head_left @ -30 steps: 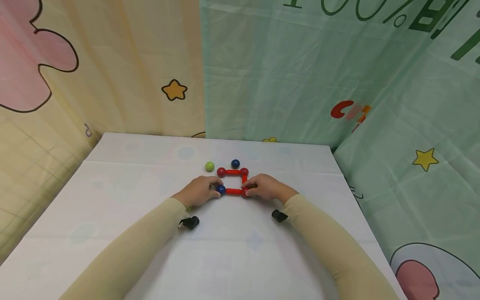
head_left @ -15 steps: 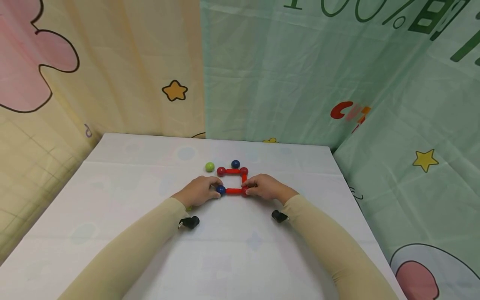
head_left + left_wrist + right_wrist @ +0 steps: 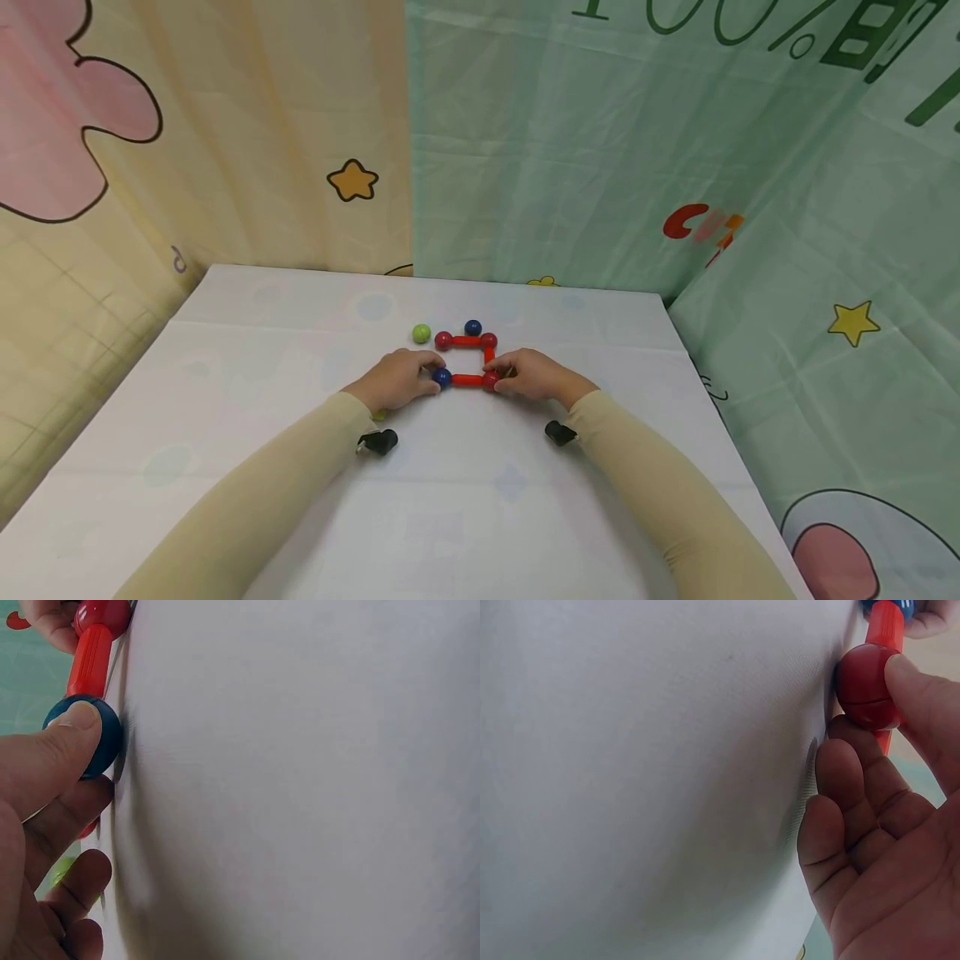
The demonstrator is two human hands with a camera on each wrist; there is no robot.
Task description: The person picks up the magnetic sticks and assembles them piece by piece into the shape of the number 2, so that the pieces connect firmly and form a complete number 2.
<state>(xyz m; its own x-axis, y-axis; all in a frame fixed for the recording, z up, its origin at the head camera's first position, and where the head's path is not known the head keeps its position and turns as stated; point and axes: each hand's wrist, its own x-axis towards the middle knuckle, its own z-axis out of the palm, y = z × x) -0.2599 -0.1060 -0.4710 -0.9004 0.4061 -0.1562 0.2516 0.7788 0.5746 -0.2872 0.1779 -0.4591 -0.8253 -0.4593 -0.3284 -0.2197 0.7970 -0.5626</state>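
Note:
My left hand (image 3: 397,381) pinches a blue ball (image 3: 107,739) between thumb and finger. From this ball a red rod (image 3: 467,381) runs right to a red ball (image 3: 867,686), which my right hand (image 3: 534,375) pinches with thumb and finger. Another red rod (image 3: 489,355) goes back from there to a far red ball (image 3: 489,340). A third red rod (image 3: 467,341) joins that ball to one more red ball (image 3: 444,340) at the far left. Together they make a three-sided shape lying on the table, with its left side unjoined. My fingers partly cover both near balls.
Just behind the shape a loose blue ball (image 3: 472,327) lies on the white-covered table (image 3: 480,517). A green ball (image 3: 422,333) sits to its left. Something yellow-green (image 3: 379,414) shows partly beneath my left wrist. Printed curtains (image 3: 540,167) hang behind the table and at its sides.
The joined shape has slid very slightly away from me, closer to the loose blue ball. Both hands keep their hold on the near balls and have hardly moved.

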